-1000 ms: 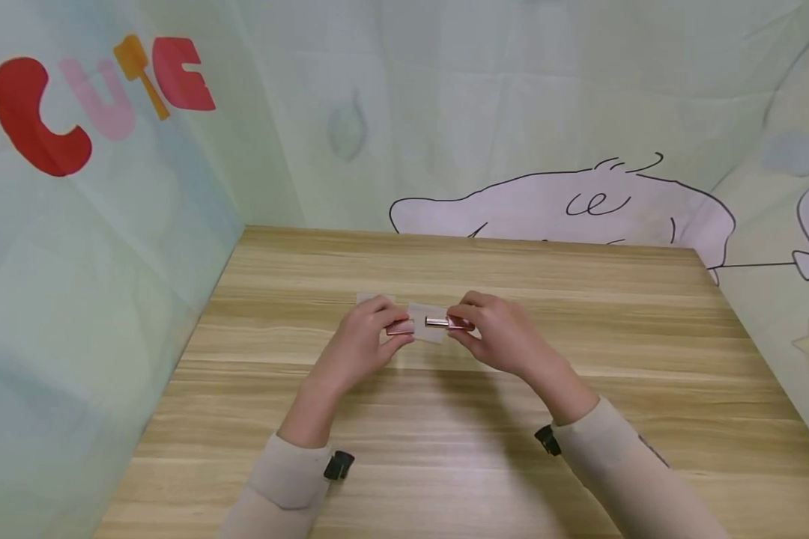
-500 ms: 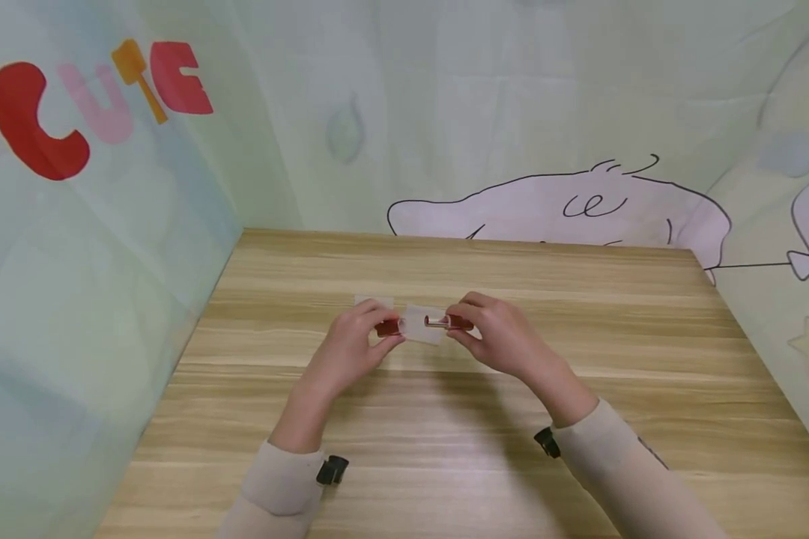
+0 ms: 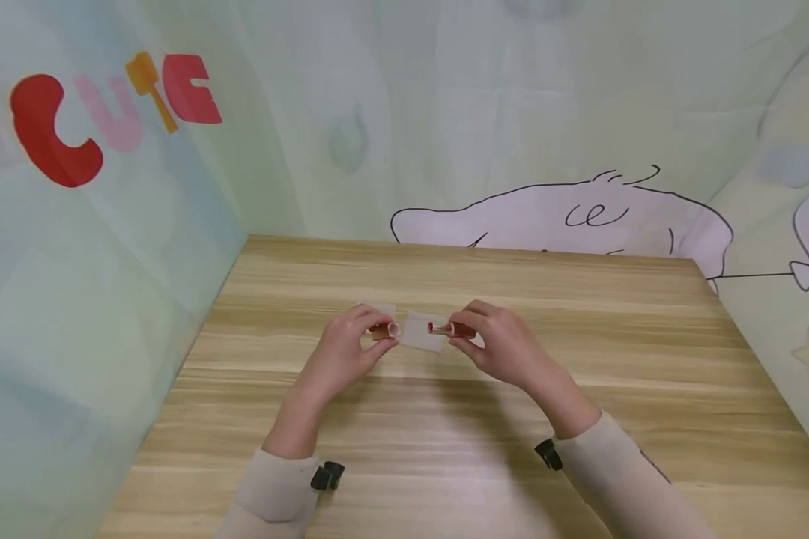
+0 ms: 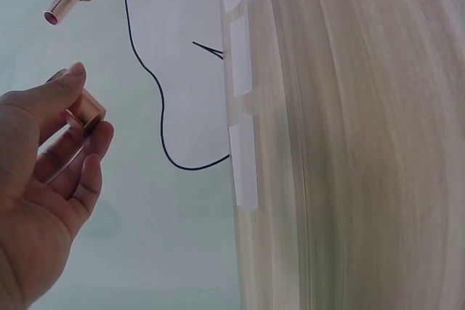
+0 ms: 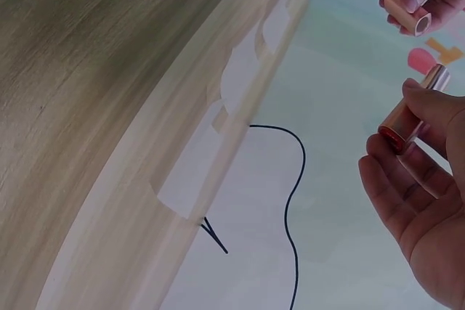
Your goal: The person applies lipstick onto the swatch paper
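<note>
In the head view my left hand (image 3: 344,344) pinches a shiny rose-gold lipstick cap (image 3: 383,331) between thumb and fingers. Its round open end faces right, and the left wrist view shows the hollow mouth of the same cap (image 4: 90,115). Opposite it, my right hand (image 3: 505,342) holds the lipstick base (image 3: 464,330) by its thicker, reddish part. A narrower metallic tube (image 3: 440,328) sticks out of that base toward the cap. A short gap separates the two parts. Both are held over the table, above pale paper pieces.
A pale rectangular piece (image 3: 421,332) lies on the wood-grain table (image 3: 404,449) between the hands; another piece (image 3: 380,308) is partly behind the left hand. Printed cloth walls (image 3: 445,120) stand behind and beside the table. A black wrist device (image 3: 327,476) sits at the left sleeve.
My left hand has drawn left with the cap, widening the gap to the base. The cap's open end has turned more toward the head camera. My right hand has stayed nearly in place.
</note>
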### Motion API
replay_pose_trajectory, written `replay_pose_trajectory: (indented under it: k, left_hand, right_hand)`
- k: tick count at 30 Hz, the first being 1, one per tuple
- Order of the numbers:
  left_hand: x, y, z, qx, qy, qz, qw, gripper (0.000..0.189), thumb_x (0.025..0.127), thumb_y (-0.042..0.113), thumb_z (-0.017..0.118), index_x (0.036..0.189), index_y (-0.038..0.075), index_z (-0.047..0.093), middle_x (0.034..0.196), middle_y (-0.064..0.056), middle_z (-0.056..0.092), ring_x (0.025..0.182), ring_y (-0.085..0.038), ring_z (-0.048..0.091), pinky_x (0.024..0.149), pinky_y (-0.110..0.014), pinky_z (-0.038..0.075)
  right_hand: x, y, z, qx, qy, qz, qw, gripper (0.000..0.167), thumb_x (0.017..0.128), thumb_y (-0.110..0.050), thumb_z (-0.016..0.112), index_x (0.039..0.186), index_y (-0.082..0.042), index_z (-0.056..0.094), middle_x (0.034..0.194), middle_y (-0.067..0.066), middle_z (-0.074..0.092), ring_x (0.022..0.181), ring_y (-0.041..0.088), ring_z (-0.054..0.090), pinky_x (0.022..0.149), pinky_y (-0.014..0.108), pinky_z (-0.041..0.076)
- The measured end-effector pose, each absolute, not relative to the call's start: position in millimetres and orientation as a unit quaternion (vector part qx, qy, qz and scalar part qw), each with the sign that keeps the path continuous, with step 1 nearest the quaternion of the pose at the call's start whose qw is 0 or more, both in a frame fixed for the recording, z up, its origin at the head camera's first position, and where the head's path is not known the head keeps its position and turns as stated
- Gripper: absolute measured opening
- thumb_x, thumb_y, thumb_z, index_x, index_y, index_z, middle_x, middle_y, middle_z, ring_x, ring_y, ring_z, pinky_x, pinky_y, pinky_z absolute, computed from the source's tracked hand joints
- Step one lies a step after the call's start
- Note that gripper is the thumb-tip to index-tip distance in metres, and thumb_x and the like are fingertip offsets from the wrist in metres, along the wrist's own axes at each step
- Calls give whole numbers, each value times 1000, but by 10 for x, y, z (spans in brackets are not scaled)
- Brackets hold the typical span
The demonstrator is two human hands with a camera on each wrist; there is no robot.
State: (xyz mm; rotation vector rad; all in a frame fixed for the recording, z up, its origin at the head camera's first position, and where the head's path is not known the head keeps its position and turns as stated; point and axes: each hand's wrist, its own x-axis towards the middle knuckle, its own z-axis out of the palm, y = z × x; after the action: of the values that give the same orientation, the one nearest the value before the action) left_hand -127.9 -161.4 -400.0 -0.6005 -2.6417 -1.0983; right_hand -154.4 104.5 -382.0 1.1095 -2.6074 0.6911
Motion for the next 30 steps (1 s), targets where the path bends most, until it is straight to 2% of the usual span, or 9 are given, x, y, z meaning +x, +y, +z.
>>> replay_pose_trajectory:
  k: [7, 13, 30]
  left_hand:
    - [-1286, -1677, -4009, -198, -904, -363, 109, 20, 86, 11, 82, 105, 9, 75, 100, 3, 66, 88, -11, 63, 81, -36, 57]
    - [-1279, -1778, -4022, -194, -904, -365, 112, 22, 84, 10, 83, 105, 7, 75, 97, 2, 66, 86, -13, 62, 82, -43, 56]
    - [-1209, -2073, -4117, -153, -909, -368, 125, 24, 86, 10, 82, 107, 3, 75, 95, -3, 69, 84, -18, 63, 81, -45, 57]
  right_hand:
    - [-1539, 1044, -3809, 386, -882, 242, 123, 18, 87, -13, 82, 103, -8, 74, 95, 2, 70, 80, 11, 68, 71, 29, 57]
    - [-1548, 1055, -3813, 384, -882, 242, 125, 19, 87, -14, 82, 103, -7, 74, 95, 2, 70, 79, 11, 67, 70, 29, 57]
    - [-1550, 1040, -3883, 380, -878, 257, 139, 21, 85, -12, 83, 103, -6, 74, 96, 3, 71, 79, 11, 70, 72, 33, 59]
